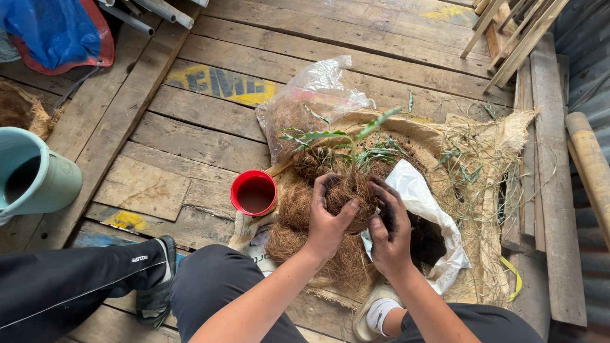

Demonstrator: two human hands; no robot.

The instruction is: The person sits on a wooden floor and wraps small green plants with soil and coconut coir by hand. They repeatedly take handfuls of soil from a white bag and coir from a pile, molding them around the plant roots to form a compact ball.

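Left hand [328, 219]: wrapped around the near-left side of the brown ball of coconut fibre [348, 198], fingers curled over its top, thumb pressed against its front; the grip is closed on the ball.
Right hand [389, 230]: soil-darkened, fingers bent and pressed to the right side of the same ball, holding it together with the left hand.
Fibre ball: in the middle of the scene, held between both hands, just above the loose heap of brown coconut husk [298, 235].
Seedling [346, 143]: thin green stem with narrow leaves, standing up out of the top of the fibre ball, leaning slightly to the far side.
White plastic bag of dark soil [424, 203]: just right of the right hand, mouth open, dark soil showing inside.
Clear plastic bag of fibre [311, 95]: far side of the heap, crumpled.
Red round plastic cup [254, 192]: on the wooden plank floor [190, 133], left of the heap, near the left hand.
Pale green plastic bucket [38, 178]: far left edge, well apart from the hands.
Tan sacking [495, 165]: spread under the heap, to the right.
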